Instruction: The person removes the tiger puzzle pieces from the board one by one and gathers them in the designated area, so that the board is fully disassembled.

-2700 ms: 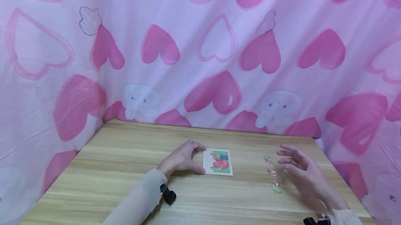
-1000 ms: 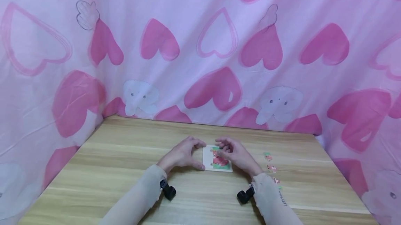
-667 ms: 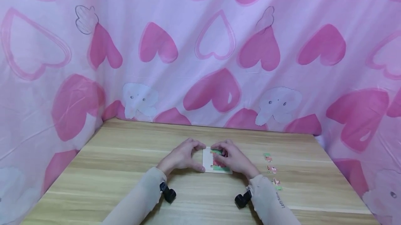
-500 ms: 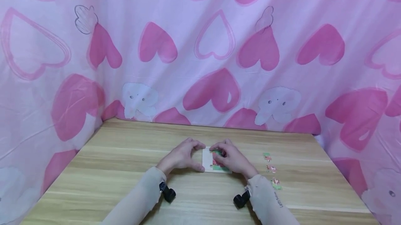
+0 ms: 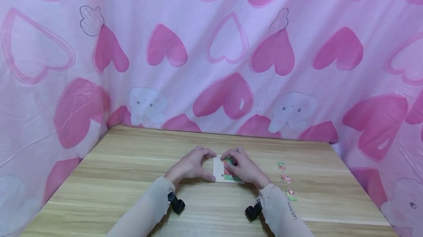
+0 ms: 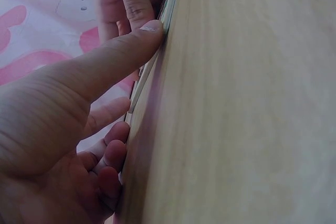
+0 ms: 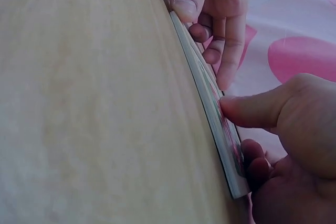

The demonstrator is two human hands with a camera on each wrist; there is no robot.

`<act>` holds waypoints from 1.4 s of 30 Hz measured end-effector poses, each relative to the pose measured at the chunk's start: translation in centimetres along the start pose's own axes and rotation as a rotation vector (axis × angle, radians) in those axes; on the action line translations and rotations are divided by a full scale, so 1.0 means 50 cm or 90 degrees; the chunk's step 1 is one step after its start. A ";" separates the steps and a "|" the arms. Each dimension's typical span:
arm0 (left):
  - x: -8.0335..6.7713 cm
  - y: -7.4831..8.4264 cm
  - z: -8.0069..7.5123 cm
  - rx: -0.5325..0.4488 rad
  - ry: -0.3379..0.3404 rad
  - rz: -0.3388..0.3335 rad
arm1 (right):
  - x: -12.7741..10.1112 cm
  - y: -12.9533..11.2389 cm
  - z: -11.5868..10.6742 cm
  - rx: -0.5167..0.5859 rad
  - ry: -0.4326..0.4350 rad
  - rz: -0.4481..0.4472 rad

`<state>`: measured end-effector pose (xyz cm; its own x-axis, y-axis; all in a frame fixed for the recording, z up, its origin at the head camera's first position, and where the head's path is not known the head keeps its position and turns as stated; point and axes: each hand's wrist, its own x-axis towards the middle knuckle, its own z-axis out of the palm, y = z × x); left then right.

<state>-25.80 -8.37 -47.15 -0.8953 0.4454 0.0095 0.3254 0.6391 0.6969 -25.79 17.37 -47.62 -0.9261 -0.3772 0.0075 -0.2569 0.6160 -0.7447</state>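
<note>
Steadying the puzzle board point(image 5: 219, 171) mid-tabletop, we are gripping its left edge with our left hand point(image 5: 191, 165) while our right hand point(image 5: 242, 167) is pinching a piece point(image 5: 228, 162) onto it.

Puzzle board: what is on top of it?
The right hand lies over the puzzle board, its fingers on the tiger picture. Red and green patches show beside them. Whether a loose piece sits under the fingers is hidden.
</note>
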 end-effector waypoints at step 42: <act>-0.002 0.001 -0.001 0.003 0.005 0.018 | 0.006 0.031 -0.010 0.135 0.051 0.029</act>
<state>-25.71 -8.41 -47.08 -0.8880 0.4585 0.0347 0.3518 0.6290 0.6932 -26.60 18.55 -48.46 -0.9568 -0.2903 0.0171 -0.1580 0.4693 -0.8688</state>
